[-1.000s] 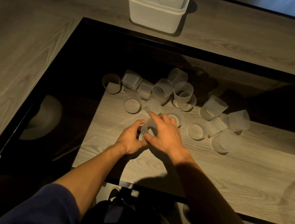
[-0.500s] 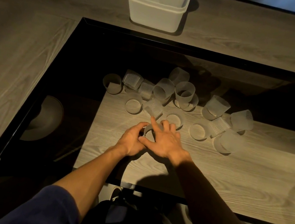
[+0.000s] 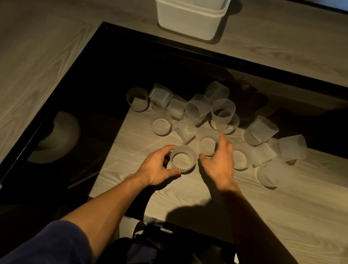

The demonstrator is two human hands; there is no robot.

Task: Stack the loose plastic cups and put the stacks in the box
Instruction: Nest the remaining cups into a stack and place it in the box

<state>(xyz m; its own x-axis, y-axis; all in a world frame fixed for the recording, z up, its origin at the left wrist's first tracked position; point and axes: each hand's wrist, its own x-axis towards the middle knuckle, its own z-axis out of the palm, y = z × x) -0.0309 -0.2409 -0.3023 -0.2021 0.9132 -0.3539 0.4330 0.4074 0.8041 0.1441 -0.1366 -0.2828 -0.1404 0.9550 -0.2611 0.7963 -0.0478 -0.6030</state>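
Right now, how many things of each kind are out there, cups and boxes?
Plastic cups outside the box: about 17 (they overlap, so the count is not exact; the left hand grips one cup)
Box: 1
Total: about 18

Frosted, milky-clear round plastic cups (image 3: 198,110), some ribbed with fine vertical lines (others plain). Milky white on the rectangular plastic box (image 3: 185,21). Grey-brown wood grain across the tabletop (image 3: 34,56), glossy black on the inset glass panel (image 3: 115,63), dark blue on the fabric sleeve (image 3: 51,249).
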